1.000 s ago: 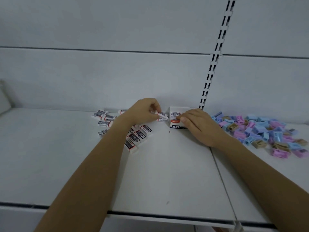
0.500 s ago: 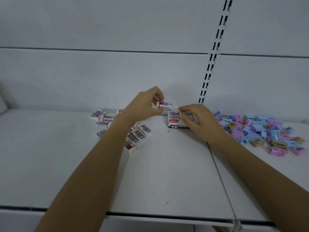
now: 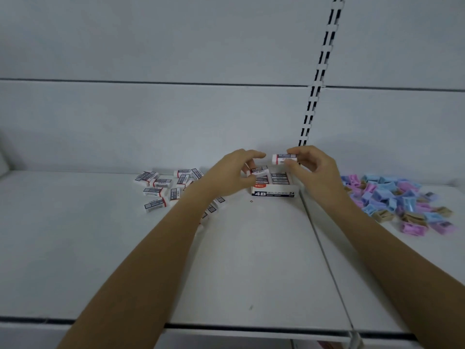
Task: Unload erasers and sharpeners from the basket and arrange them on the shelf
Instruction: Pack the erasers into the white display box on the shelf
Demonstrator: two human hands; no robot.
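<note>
White shelf (image 3: 75,235) seen from the wearer's head. The right hand (image 3: 312,170) pinches one eraser (image 3: 284,158) between thumb and fingertips, raised just above an open 4B eraser box (image 3: 275,193) near the back wall. The left hand (image 3: 231,175), fingers curled, appears to pinch a second eraser (image 3: 259,170) over the box. Loose erasers (image 3: 156,185) lie scattered on the left and a heap of pastel sharpeners (image 3: 397,200) on the right, so unloading looks largely done and arranging barely begun. No basket in view. Half a second earlier the left hand held an eraser aloft while the right hand rested on the box
</note>
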